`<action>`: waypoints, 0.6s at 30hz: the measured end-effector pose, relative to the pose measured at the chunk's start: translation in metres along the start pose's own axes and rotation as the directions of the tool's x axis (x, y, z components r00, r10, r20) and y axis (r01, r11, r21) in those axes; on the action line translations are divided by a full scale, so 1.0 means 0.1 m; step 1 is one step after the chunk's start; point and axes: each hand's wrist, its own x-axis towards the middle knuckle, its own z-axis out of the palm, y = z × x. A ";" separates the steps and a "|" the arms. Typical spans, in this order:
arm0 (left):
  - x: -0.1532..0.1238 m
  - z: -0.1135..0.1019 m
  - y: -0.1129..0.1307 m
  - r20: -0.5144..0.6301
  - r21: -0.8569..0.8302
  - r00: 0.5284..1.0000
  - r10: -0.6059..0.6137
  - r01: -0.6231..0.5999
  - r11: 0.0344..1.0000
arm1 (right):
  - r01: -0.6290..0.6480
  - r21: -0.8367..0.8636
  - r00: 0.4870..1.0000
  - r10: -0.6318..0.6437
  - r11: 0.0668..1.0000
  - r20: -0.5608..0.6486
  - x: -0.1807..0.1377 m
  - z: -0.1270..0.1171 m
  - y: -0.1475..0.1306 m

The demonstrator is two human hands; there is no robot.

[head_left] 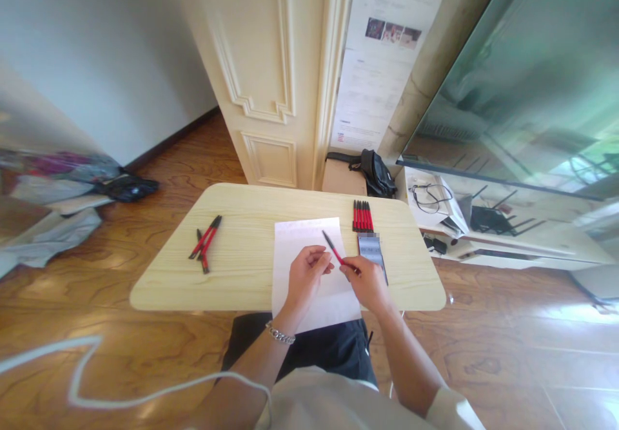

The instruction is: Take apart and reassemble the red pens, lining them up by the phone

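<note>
A red pen with a black end (333, 247) is pinched near its lower red end by my right hand (366, 282), its black end pointing up and away to the left. Just left of it, my left hand (308, 274) has its fingers curled toward the thumb; whether something small is between them I cannot make out. Both hands are over a white sheet of paper (290, 240) on the table. A phone (370, 249) with a lit screen lies beside the paper, partly covered by my right hand. Above it, several red-and-black pens (362, 216) lie in a neat row.
Three red-and-black pens (207, 243) lie loosely crossed on the left of the pale wooden table (246, 211). A white cable (159, 399) crosses near my left arm. Beyond the table stand a black bag (377, 173) and a low white cabinet (512, 253) with a router.
</note>
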 end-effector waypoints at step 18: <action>-0.06 -0.43 -0.09 -0.019 0.205 1.000 -0.007 0.011 0.979 | -0.386 -0.417 0.922 0.327 0.823 -0.206 1.51 -0.46 1.34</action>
